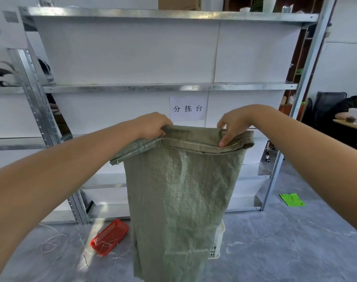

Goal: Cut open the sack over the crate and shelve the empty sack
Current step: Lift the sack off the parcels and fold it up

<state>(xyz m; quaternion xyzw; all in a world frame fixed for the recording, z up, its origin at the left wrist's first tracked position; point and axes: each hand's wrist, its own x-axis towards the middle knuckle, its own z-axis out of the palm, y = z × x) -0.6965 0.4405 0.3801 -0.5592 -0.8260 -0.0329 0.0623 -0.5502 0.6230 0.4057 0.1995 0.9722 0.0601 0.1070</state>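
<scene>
A person's two bare arms reach forward, holding a green woven sack (179, 190) up by its stitched top hem in front of a metal shelving unit (169, 87). The left hand (153, 126) has its grip clenched round the left part of the hem, fingers curled under the fabric. The right hand (232, 129) pinches the hem further right, thumb pressed on the seam. The sack hangs flat and limp, which suggests it is already emptied (no cut is visible, and its lower end is folded and runs out of view). Behind its lower right edge a white slatted crate (217, 241) stands on the grey floor (275, 251), mostly hidden. A red basket (109, 237) lies on the floor to the left, with loose white string (51, 243) nearer and further left. By these signs the opening and emptying look done. What is left is laying the sack on a shelf, and it does not rest on one yet.
</scene>
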